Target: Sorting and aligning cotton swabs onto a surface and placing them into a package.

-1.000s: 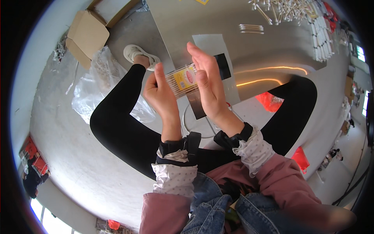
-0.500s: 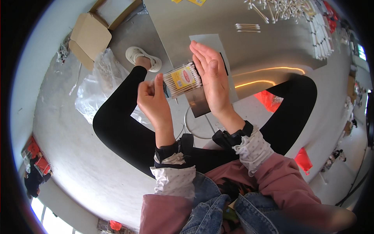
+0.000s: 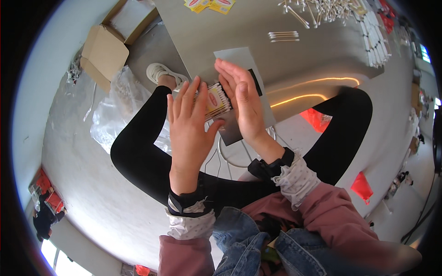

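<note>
A clear pack of cotton swabs (image 3: pixel 217 100) with a yellow and red label lies between my two hands, its right end showing white swab tips. My left hand (image 3: pixel 189 124) has its fingers stretched out and spread across the pack's left part, the thumb apart near the lower edge. Its palm side is hidden. My right hand (image 3: pixel 246 106) stands flat at the pack's right end, fingers long and palm turned toward the swab tips. Whether the palm touches them I cannot tell. Under the right hand lies a grey sheet (image 3: pixel 263 106) on the table's near edge.
On the metal table (image 3: pixel 207 32) lie yellow cards (image 3: pixel 221 5), a short row of swabs (image 3: pixel 283 36), a loose swab heap (image 3: pixel 332 11) and stacked swab packs (image 3: pixel 375 41). An open cardboard box (image 3: pixel 105 53) and clear plastic bags (image 3: pixel 122 103) are on the floor at left.
My left hand has gone from pinching the pack's left end, thumb on top, to spread fingers laid over it. Both hands and pack sit slightly lower and farther left.
</note>
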Demonstrator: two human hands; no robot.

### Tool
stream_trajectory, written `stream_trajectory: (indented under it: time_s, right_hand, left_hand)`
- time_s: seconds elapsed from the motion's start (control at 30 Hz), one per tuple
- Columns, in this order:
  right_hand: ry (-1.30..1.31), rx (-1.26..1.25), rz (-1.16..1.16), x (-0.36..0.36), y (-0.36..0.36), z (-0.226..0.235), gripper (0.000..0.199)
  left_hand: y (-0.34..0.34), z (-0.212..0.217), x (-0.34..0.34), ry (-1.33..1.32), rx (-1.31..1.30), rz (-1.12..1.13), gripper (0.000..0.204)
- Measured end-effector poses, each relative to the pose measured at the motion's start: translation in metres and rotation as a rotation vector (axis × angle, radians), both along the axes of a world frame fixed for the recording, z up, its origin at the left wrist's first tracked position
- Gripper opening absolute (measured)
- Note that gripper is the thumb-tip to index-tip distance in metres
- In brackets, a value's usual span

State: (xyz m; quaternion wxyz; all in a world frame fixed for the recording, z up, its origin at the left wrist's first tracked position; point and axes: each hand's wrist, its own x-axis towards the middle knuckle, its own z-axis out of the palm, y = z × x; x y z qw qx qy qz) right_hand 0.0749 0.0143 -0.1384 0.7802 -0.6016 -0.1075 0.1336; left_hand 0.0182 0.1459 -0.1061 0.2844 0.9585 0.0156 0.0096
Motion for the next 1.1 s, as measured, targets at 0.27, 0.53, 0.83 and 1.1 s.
stream_trajectory:
  time_s: [0.27, 0.53, 0.83, 1.1]
  right_hand:
    - [-0.065, -0.064, 0.015, -0.006, 0.005, 0.000, 0.069]
    - [-0.175, -0.147, -0.076, 0.037, -0.035, 0.003, 0.049]
    - [-0.930, -0.948, 0.077, 0.168, -0.144, 0.014, 0.021]
    - [-0.887, -0.967, -0.010, 0.197, -0.183, 0.015, 0.013]
  left_hand:
    - [-0.003, -0.008, 0.004, -0.023, -0.248, 0.068, 0.068]
    - [-0.005, 0.007, 0.009, 0.011, -0.168, 0.068, 0.069]
    - [-0.059, 0.040, 0.090, -0.189, -0.209, 0.033, 0.044]
    - [-0.117, -0.002, 0.237, -0.241, -0.126, 0.060, 0.016]
